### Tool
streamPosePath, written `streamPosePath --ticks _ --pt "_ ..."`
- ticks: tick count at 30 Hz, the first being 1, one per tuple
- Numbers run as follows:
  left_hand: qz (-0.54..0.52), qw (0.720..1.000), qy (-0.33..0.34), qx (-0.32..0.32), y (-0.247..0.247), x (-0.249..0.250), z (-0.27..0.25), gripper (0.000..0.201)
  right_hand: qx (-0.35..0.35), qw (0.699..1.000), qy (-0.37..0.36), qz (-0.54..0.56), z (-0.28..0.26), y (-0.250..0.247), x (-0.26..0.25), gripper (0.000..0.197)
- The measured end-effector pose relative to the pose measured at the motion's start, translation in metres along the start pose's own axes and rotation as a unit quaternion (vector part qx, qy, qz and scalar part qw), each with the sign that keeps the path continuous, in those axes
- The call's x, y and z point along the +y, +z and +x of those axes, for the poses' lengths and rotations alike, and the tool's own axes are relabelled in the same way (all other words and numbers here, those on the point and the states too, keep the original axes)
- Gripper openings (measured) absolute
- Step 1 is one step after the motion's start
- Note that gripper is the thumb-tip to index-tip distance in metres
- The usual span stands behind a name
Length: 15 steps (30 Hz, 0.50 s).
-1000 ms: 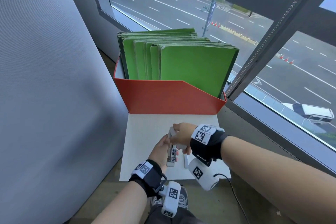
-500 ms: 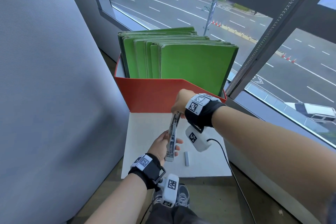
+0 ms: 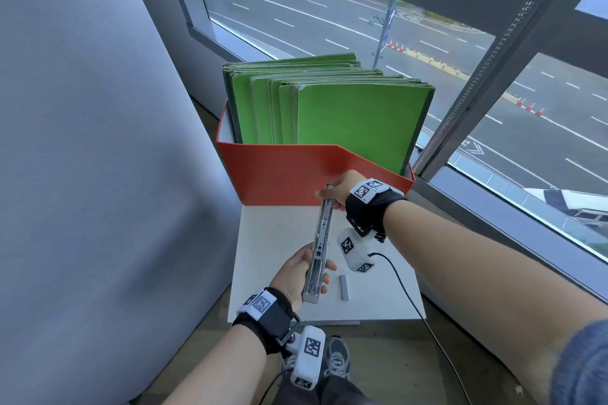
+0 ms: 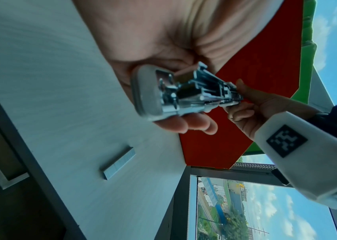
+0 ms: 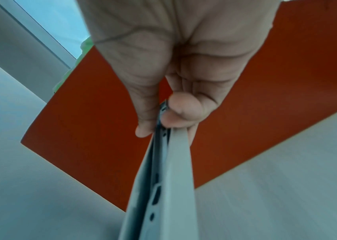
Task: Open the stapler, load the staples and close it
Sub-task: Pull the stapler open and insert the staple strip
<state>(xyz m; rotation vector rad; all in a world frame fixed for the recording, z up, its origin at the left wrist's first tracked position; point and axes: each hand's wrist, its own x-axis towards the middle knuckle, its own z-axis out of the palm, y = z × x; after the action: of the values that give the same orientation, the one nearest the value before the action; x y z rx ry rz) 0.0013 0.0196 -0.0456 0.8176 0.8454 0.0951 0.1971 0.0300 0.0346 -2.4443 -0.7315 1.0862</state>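
Observation:
A grey and metal stapler (image 3: 320, 245) is swung open, nearly straight, above the white table (image 3: 263, 240). My left hand (image 3: 297, 271) grips its base end (image 4: 151, 95), with the metal magazine facing up. At the far end my right hand (image 3: 340, 189) pinches the tip of the lifted top arm (image 5: 163, 146) between thumb and fingers. A short strip of staples (image 3: 344, 287) lies flat on the table just right of my left hand, also seen in the left wrist view as a silver bar (image 4: 119, 163).
A red file box (image 3: 296, 174) full of green folders (image 3: 345, 115) stands at the table's far edge, right behind my right hand. A grey curved wall (image 3: 82, 141) is on the left and a window frame (image 3: 477, 76) on the right. My shoes (image 3: 335, 358) show below the table's near edge.
The stapler was held shut near the table; my right hand has pulled the top arm up and away toward the red box, swinging it wide open. My left hand stayed on the base.

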Motion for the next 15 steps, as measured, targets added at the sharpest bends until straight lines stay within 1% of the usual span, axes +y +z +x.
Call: streamPosePath --ticks 4,5,7,8,9,12,15 --pt "-0.001 1.0 -0.006 0.024 -0.001 0.003 0.006 0.033 -0.014 0.998 0.012 0.066 -0.007 0.006 0.016 0.062" --pt "0.001 0.999 -0.01 0.03 -0.001 0.004 0.008 0.033 -0.01 0.996 0.021 0.084 -0.009 0.008 0.025 0.063" --pt "0.008 0.999 -0.019 0.033 0.0 0.007 0.014 0.032 -0.005 0.994 0.027 0.103 -0.01 0.018 0.048 0.049" --pt "0.013 0.999 -0.023 0.031 0.002 0.009 0.015 0.031 -0.01 0.995 0.03 0.09 -0.013 0.026 0.062 0.041" --pt "0.018 0.999 -0.026 0.029 0.003 0.01 0.017 0.029 -0.019 0.997 0.034 0.06 -0.016 0.037 0.075 0.038" --pt "0.039 0.998 -0.035 0.034 0.008 0.007 0.022 0.024 -0.058 0.996 0.035 -0.065 -0.036 0.076 0.105 0.047" --pt "0.048 0.997 -0.046 0.035 0.013 0.003 0.025 0.028 -0.083 0.989 0.023 -0.123 -0.055 0.101 0.115 0.059"
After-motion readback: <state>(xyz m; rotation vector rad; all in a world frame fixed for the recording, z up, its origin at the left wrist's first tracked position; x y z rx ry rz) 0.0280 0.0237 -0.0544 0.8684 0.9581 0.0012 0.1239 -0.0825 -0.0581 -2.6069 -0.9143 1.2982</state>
